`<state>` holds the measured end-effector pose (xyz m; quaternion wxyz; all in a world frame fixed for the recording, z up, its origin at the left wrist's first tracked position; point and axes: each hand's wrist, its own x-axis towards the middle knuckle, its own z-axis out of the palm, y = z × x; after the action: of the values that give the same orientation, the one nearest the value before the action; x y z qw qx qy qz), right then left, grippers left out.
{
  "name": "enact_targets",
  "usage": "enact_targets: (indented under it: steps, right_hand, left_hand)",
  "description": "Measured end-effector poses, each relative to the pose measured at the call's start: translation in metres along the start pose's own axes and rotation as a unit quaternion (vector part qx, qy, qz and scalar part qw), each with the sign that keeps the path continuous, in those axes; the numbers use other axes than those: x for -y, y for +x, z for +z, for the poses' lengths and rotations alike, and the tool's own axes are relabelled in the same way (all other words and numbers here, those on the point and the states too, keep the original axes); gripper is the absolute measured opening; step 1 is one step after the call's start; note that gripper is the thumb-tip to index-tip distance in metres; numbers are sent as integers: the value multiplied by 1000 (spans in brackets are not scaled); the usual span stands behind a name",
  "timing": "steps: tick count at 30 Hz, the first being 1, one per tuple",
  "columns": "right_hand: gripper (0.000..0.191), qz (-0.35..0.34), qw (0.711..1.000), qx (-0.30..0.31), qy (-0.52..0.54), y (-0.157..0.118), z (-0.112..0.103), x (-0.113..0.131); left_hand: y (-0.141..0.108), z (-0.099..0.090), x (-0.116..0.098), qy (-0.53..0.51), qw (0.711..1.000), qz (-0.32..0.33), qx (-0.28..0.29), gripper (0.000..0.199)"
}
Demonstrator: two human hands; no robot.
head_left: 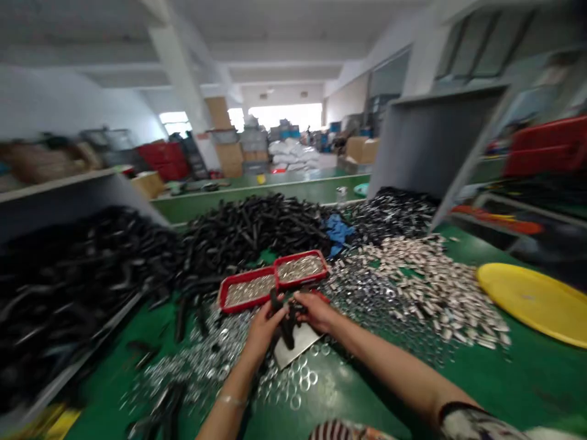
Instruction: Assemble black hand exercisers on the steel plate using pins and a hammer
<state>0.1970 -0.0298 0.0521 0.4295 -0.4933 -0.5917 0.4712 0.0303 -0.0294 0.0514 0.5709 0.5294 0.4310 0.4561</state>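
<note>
My left hand (265, 327) is closed around a black part (287, 333) near the middle of the green table. On the other side of that part, my right hand (315, 310) has its fingers pinched at its upper right end, where small details are blurred. Beneath both hands lies a flat metal plate (297, 344). Just behind them stand two red trays, the left one (223, 296) and the right one (326, 266), both holding small shiny metal pieces. Loose metal rings (304, 384) are scattered around the plate.
Black parts are heaped at the left (92, 263) and behind the trays (261, 226). A blue cloth (338, 232) lies by the back heap. Pale pieces (426, 281) spread to the right, beside a yellow round tray (541, 302). Grey panels (413, 140) rise behind.
</note>
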Motion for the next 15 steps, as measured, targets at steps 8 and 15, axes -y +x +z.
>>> enact_targets:
  steps: [8,15]
  right_hand:
    - [33,-26,991,37,-126,41,-18,-28]
    - [33,-66,947,40,-312,36,-26,-24]
  left_hand:
    - [12,1,23,-55,992,-90,-68,43]
    - [19,13,23,65,994,-72,-55,45]
